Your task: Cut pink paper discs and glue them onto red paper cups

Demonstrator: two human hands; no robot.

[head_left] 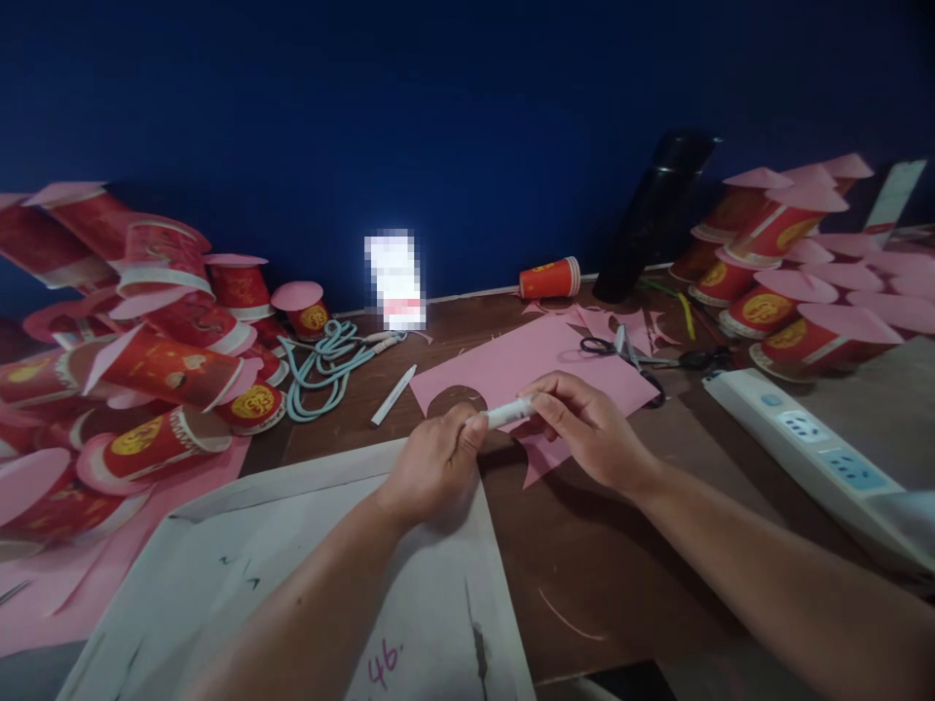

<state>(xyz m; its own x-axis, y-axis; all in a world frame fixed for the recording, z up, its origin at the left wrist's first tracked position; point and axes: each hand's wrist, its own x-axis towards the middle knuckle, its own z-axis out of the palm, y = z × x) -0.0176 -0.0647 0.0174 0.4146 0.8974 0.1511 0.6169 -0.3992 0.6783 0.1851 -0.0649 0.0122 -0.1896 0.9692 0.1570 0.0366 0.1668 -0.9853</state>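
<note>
Between my two hands, a slim white tube (509, 413) with faint printing lies nearly level; whether it is a glue tube or a marker I cannot tell. My left hand (436, 462) is closed round one end, thumb on top, over the edge of a pale board (321, 574). At the other end, the fingertips of my right hand (595, 428) pinch the tube. Just beyond my hands lies a pink paper sheet (504, 360) with a round cut-out. A white pointed stick (394, 394) rests on the brown table (577, 584), left of the sheet.
Red paper cups (179, 365) with pink paper discs are heaped at left; more cups (793, 229) stand at right. Scissors (635, 358) lie on the paper. Around them are a pale blue cord (321, 370), lit phone (395, 280), black flask (657, 214) and power strip (810, 448).
</note>
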